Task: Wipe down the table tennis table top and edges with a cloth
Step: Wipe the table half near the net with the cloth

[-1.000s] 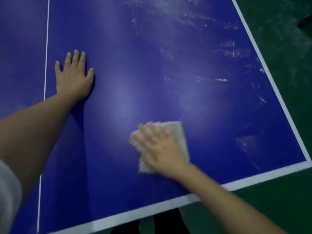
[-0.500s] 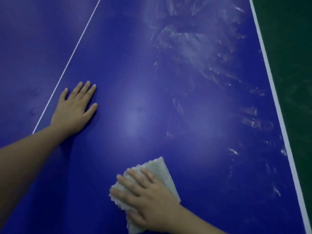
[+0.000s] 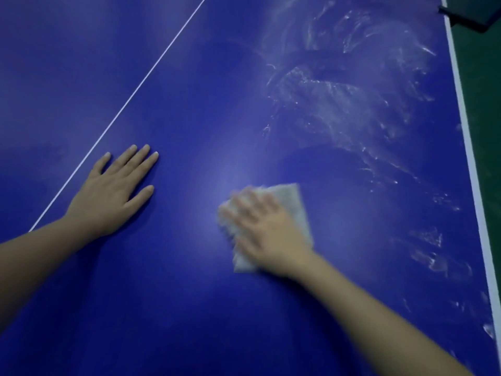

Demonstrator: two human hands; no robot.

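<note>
**Cloth**: pale and folded, lying flat on the blue counter under the right hand. Its far corner shows beyond the fingertips and its near corner shows below the palm; the rest is covered.

**Right fingers**: laid out on top of the cloth and pressing it to the counter, not curled round it. They are blurred, so how far they are spread cannot be told.

**Left hand**: palm down on the bare counter, well to the left of the cloth, holding nothing. Its fingers are straight and close together, with the thumb set apart toward the cloth.

**White line**: thin, running diagonally away just outside the left little finger and passing beside the left wrist.

**Smears**: whitish streaks on the counter, ahead and to the right of the right fingertips. They are thickest far off, with scattered patches down the right side.

**Edge band**: white, marking the counter's right border, well to the right of the cloth.

**Floor**: green, beyond that border.

**Dark object**: at the far right corner of the view, over the border; what it is cannot be told.
</note>
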